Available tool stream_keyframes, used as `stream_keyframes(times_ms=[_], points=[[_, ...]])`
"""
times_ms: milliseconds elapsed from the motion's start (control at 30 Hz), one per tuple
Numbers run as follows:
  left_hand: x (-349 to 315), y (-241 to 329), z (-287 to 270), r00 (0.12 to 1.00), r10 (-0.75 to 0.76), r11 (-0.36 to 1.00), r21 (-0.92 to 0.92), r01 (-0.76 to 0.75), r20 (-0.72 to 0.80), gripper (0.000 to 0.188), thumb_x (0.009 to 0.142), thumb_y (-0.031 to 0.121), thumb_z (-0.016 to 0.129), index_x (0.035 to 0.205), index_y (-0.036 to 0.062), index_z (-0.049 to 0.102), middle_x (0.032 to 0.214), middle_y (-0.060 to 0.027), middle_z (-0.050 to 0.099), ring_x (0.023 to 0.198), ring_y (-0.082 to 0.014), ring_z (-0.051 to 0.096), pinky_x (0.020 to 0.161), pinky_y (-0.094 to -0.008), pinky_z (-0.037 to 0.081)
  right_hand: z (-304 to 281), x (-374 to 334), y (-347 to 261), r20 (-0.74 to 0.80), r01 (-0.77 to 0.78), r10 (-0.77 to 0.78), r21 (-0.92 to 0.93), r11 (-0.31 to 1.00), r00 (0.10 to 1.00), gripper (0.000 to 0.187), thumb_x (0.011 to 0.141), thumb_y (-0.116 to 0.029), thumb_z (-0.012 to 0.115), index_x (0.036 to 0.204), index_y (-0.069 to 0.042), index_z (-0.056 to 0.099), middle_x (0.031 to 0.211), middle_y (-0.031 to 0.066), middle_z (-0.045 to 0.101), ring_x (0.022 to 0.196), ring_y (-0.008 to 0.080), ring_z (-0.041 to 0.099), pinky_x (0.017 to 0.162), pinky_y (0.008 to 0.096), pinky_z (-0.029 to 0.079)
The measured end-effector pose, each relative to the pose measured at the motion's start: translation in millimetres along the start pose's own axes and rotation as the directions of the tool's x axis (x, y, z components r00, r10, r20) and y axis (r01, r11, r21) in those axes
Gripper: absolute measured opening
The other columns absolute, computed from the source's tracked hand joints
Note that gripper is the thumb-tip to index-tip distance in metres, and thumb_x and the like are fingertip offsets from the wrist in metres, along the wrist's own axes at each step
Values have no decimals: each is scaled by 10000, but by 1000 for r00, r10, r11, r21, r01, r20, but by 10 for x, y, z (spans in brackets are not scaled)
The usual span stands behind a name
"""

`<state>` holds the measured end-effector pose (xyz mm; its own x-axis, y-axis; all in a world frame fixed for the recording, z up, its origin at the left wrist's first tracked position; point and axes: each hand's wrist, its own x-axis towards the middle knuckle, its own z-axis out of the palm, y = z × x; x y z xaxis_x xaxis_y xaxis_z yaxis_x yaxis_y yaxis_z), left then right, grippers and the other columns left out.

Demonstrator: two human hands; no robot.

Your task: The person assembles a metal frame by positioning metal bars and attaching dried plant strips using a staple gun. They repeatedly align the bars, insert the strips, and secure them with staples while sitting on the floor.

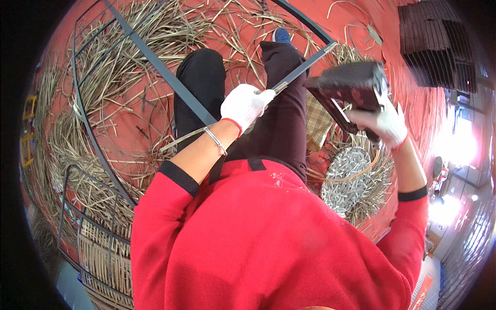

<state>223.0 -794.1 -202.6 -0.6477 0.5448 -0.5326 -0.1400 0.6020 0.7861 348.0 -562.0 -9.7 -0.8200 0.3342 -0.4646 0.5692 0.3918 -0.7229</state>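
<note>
My left hand, in a white glove, is closed around a bar of a dark grey metal frame that lies across my legs. A pale flat strip of weaving material trails from under this hand toward the left. Just beyond the fingertips, a short stretch of the bar looks lighter, as if wrapped. In my white-gloved right hand is a black staple gun, smeared by motion. It is held by its handle, with its nose toward the bar's right end but apart from it.
Loose pale strips cover much of the red floor. A round grey pile of short pieces lies right of my leg, with an orange-brown hose across it. Left stands a partly woven frame; far right, stacked dark panels.
</note>
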Motion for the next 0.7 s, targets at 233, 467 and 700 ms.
stream_keyframes(times_ms=[233, 467, 700], points=[[-51, -14, -31, 999, 42, 996, -80, -43, -7, 461, 901, 440, 680, 657, 49, 687, 527, -40, 597, 474, -142, 564, 506, -323, 412, 141, 565, -553, 282, 0, 120, -390, 921, 952, 235, 803, -110, 719, 1014, -28, 653, 730, -28, 603, 574, 62, 504, 518, 256, 429], [-67, 4, -31, 997, 69, 998, -4, -69, -41, 506, 892, 505, 648, 640, 69, 699, 537, -52, 628, 532, -176, 635, 571, -349, 476, 178, 770, -500, 332, 52, 131, -489, 871, 934, 246, 810, -137, 711, 1022, -27, 653, 712, -15, 611, 572, 63, 517, 515, 267, 444], [-56, -15, -25, 997, 76, 997, -20, -77, -27, 498, 891, 504, 649, 641, 77, 704, 531, -49, 624, 529, -177, 632, 570, -349, 476, 168, 819, -509, 356, 74, 123, -491, 868, 926, 245, 810, -139, 680, 1001, 9, 641, 687, -5, 586, 551, 79, 501, 506, 281, 435]])
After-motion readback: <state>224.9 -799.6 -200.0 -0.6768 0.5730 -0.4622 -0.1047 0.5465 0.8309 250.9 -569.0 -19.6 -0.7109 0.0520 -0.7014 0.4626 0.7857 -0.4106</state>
